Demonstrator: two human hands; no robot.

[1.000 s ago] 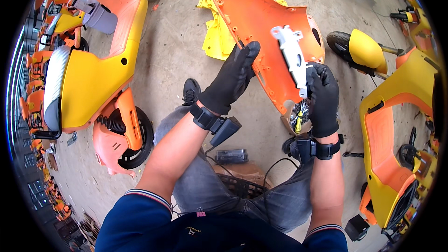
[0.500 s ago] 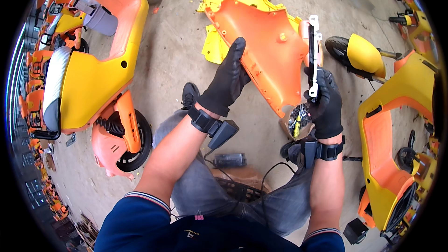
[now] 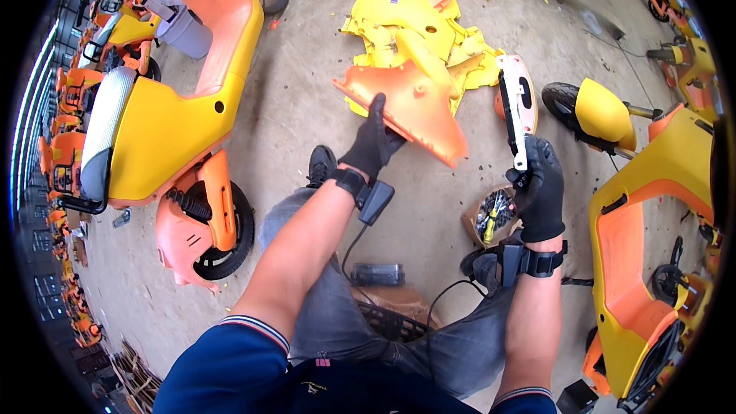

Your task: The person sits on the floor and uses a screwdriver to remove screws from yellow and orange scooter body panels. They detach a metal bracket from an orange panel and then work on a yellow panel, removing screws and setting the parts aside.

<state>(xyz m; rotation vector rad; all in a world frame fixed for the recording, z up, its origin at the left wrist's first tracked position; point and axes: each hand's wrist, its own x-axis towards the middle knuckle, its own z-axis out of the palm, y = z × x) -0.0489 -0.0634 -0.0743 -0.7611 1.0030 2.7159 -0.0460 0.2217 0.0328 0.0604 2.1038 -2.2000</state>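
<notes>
My left hand (image 3: 371, 142), in a black glove, is closed on the near edge of an orange plastic scooter panel (image 3: 425, 107). The panel is tilted, its inner side with small posts facing up. In my black-gloved right hand (image 3: 541, 190) is the near end of a long white metal bracket (image 3: 514, 107), with a dark strip along it. A rounded orange and pale cover (image 3: 524, 92) shows beside the bracket; whether the two are joined I cannot tell. Beyond the orange panel, yellow scooter panels (image 3: 399, 11) lie piled on the floor.
A cardboard box (image 3: 477, 224) of small hardware, with a yellow-handled screwdriver (image 3: 491, 222), stands by my right foot. Yellow and orange scooters (image 3: 161, 138) flank me, one with its front wheel (image 3: 563, 103) near my right hand. A dark transparent case (image 3: 377, 274) sits between my legs.
The orange panel has come down and away from the bracket, toward the left, with my left hand still on it. More of the yellow pile shows. My right hand keeps the bracket.
</notes>
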